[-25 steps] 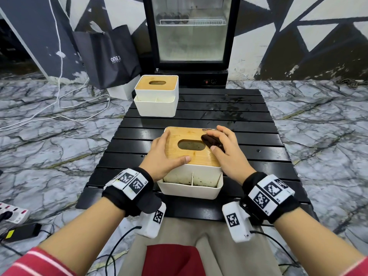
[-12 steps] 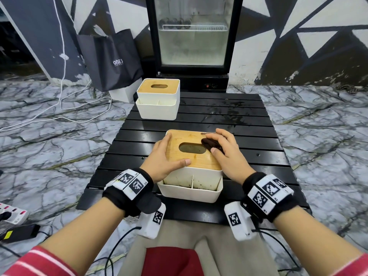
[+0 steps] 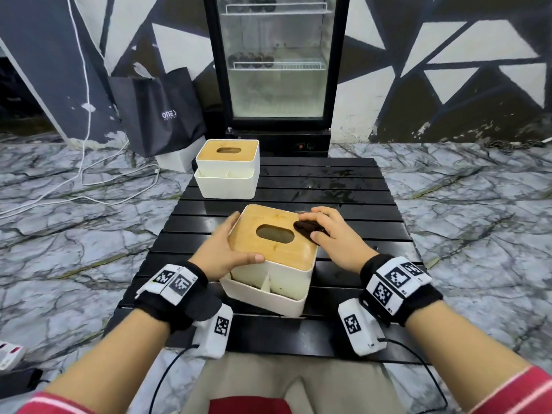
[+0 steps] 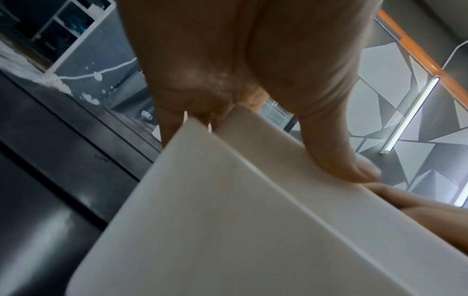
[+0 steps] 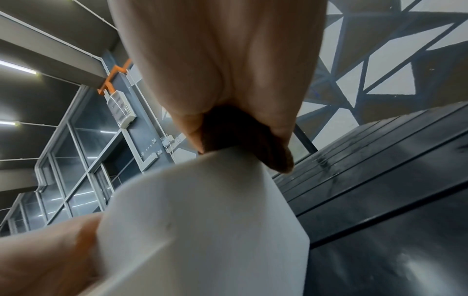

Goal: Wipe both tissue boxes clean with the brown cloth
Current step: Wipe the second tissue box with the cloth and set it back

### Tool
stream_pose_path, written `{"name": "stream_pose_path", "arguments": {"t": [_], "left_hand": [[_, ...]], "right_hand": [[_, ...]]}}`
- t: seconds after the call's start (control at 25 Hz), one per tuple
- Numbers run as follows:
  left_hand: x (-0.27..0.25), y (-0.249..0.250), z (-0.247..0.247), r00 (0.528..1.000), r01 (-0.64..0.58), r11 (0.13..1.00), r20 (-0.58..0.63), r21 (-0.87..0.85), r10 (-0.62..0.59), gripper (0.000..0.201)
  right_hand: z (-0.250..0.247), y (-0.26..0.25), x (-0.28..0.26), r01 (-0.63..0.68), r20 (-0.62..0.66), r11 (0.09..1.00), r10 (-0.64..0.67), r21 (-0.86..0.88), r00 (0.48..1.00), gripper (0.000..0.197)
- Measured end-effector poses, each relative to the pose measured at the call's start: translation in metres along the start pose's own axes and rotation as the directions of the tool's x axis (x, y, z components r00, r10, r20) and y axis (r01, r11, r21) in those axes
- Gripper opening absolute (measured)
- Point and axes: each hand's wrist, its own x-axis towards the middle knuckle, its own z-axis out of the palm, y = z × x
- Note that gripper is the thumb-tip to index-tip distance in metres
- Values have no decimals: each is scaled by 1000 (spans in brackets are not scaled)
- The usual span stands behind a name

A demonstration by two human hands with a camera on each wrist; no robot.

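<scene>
The near tissue box [image 3: 270, 274], white with a wooden lid and an oval slot, sits on the black slatted table [image 3: 343, 201], turned at an angle to the slats. My left hand [image 3: 230, 248] grips its left side, thumb lying along the lid's front edge; the left wrist view shows the thumb [image 4: 336, 160] on the white wall [image 4: 228, 220]. My right hand [image 3: 321, 227] holds the dark brown cloth [image 3: 306, 228] bunched against the lid's far right corner. From the right wrist, the cloth [image 5: 240, 138] shows pinched under the fingers above the box [image 5: 202, 220]. A second, matching tissue box [image 3: 227, 171] stands at the table's far left.
A glass-door fridge [image 3: 277, 70] stands behind the table. A black shopping bag [image 3: 161, 112] and a white box lean left of it. White cables [image 3: 89, 186] run over the marble floor on the left. A power strip [image 3: 9, 352] lies at the lower left.
The near box has turned slightly clockwise between my hands. My right hand with the cloth has slid toward the lid's far right corner. The left hand keeps its hold.
</scene>
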Motion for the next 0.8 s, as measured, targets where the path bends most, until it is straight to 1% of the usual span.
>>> {"name": "stream_pose_path", "arguments": {"t": [0.12,0.24,0.32,0.36,0.44,0.48,0.52,0.6,0.68,0.72,0.76,0.8], "left_hand": [[12,-5,-17,992,38,999,-118,-1,-38,111],[17,-6,-18,958,70,991,-286,112,-35,84],[12,0,-9,939,81,982,-343,170,-18,76],[10,4,-2,939,93,981,-343,172,-29,75],[6,10,14,954,88,985,-298,149,-40,73],[7,10,20,960,94,986,-275,137,-53,75],[7,11,25,963,92,987,-266,134,-54,81],[9,12,31,963,78,990,-265,121,-43,89],[10,15,30,975,42,996,-219,76,-25,80],[10,15,28,986,18,998,-169,54,-9,76],[10,15,26,994,-9,999,-106,39,13,78],[11,13,23,998,-24,999,-50,25,25,85]], "right_hand": [[-4,-1,-12,8,41,1000,-8,1,999,40],[-1,-6,-26,40,94,999,-42,30,995,39],[0,-10,-30,48,101,997,-53,58,993,39],[-2,-11,-29,49,77,996,-55,81,995,38],[-6,-15,-24,51,-24,987,-47,150,999,39],[-7,-17,-21,46,-75,982,-32,185,997,38],[-9,-19,-19,38,-109,977,-15,211,994,38],[-10,-21,-15,25,-117,975,1,220,993,37],[-9,-20,-16,33,-103,981,-13,191,995,37],[-7,-19,-17,41,-96,983,-24,179,995,37],[-5,-17,-18,48,-87,985,-33,168,996,38],[-2,-16,-20,54,-75,988,-43,147,996,38]]}}
